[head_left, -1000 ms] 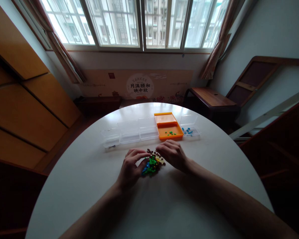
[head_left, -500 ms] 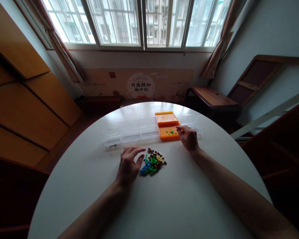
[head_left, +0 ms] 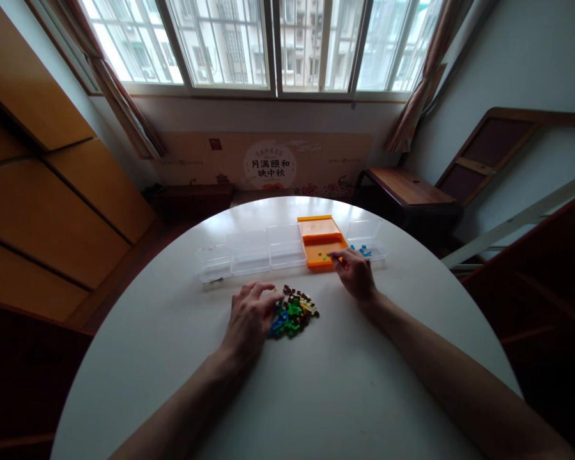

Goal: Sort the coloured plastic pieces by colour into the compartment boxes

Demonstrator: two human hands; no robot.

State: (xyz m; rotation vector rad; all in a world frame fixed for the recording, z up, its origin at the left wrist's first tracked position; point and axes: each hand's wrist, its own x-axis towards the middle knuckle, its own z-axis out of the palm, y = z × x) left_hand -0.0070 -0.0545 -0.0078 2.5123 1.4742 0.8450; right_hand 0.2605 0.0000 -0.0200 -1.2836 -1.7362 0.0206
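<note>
Left hand, fingers spread, touches the brick pile; right hand, grip indiscernible, at the orange box on the counter.

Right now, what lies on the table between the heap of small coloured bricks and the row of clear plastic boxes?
Nothing: in the head view, only bare white table separates the heap of small coloured bricks from the row of clear plastic boxes.

Under my hands I see a smooth, faintly glossy white bench. The orange tray by my right hand looks like shiny plastic. The boxes beyond my left hand are clear plastic.
</note>
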